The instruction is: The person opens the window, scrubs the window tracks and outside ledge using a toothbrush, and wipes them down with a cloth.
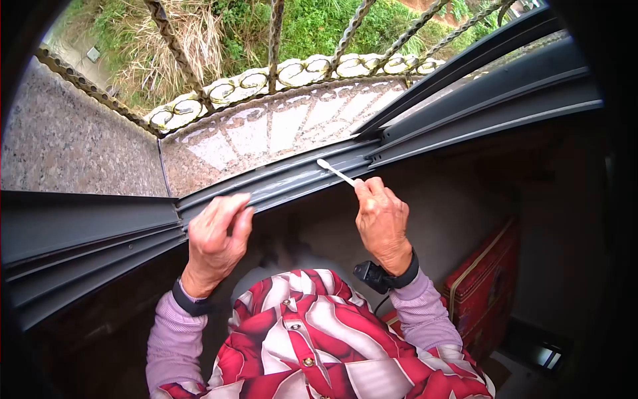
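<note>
A white stick with a rounded white tip (323, 163), like a small brush or swab, is pinched in my right hand (384, 216). Its tip is over the dark grey window track (286, 181), where pale wet-looking streaks show. To the left, my left hand (219, 233) hovers by the near edge of the track, thumb and fingertips apart, with nothing visible between them. Both wrists wear black bands, and the right one carries a small black device (372, 275).
Beyond the track lies a wet speckled stone sill (266, 130), bounded by a metal railing (274, 50) with grass outside. Dark window frames (86, 229) stand at both sides. A red patterned case (482, 279) is at the lower right.
</note>
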